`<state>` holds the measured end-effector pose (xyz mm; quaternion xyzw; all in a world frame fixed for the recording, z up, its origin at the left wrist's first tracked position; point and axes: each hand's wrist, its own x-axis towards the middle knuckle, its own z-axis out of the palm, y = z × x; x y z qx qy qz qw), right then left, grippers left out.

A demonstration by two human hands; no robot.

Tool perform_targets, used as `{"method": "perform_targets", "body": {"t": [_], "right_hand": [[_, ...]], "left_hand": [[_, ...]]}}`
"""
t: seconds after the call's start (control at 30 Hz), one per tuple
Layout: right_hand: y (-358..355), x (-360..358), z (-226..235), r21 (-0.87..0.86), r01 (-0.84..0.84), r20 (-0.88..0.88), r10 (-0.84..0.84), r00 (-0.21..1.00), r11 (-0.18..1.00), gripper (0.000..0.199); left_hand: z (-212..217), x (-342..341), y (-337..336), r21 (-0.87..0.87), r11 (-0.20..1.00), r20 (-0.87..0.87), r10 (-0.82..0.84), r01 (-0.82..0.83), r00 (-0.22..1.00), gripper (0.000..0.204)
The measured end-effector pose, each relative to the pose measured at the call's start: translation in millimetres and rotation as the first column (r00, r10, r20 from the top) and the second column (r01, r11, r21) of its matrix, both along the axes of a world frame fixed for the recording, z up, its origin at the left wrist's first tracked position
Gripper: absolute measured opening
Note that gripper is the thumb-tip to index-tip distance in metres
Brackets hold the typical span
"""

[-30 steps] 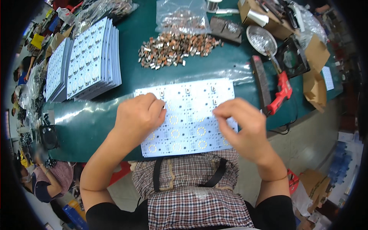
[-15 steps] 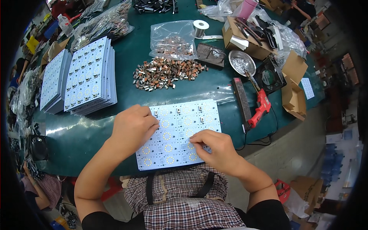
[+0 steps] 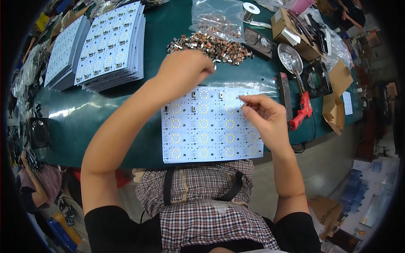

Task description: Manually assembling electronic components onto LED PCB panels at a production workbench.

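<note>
Now the left hand point(image 3: 185, 69) pinches at the heap of small connectors point(image 3: 211, 44), while the right hand point(image 3: 263, 120) hovers half-curled over the white LED panel point(image 3: 206, 126).

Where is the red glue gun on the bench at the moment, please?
In the head view, the red glue gun lies on the green bench to the person's right, just beyond the right hand and the white LED panel.

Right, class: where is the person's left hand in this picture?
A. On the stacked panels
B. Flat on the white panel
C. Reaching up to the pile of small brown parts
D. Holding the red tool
C: the left hand is stretched past the white panel with its fingertips at the near edge of the pile of small brown parts.
</note>
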<state>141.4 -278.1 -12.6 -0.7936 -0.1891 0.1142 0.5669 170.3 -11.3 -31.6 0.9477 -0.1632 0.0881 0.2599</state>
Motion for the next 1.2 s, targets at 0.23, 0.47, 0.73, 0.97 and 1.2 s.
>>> {"method": "perform_targets", "body": {"t": [0.23,0.47,0.73,0.97,1.2], "right_hand": [[4.7,1.1,8.4,0.129,0.006,-0.236,0.025,0.971,0.992,0.024],[3.6,6.0,8.0,0.118,-0.029,-0.272,0.061,0.96,0.993,0.025],[24.7,9.6,10.8,-0.289,-0.052,0.101,0.084,0.991,0.956,0.023],[36.2,5.3,17.6,-0.526,-0.11,0.201,0.25,0.947,0.843,0.017],[36.2,1.7,10.5,-0.572,-0.084,0.323,0.319,0.891,0.816,0.018]], "left_hand": [[-42.7,51.7,-14.0,0.254,0.965,0.095,-0.092,0.065,0.991,0.006],[-48.7,57.2,-15.0,0.33,0.941,0.216,-0.159,0.081,0.963,0.007],[-21.2,50.7,4.6,-0.343,0.939,-0.099,-0.05,0.013,0.994,0.017],[35.8,-15.7,30.6,-0.748,0.608,-0.401,-0.097,-0.265,0.911,0.018],[10.7,-73.2,45.1,-0.767,0.626,-0.302,-0.159,-0.14,0.94,0.02]]}}
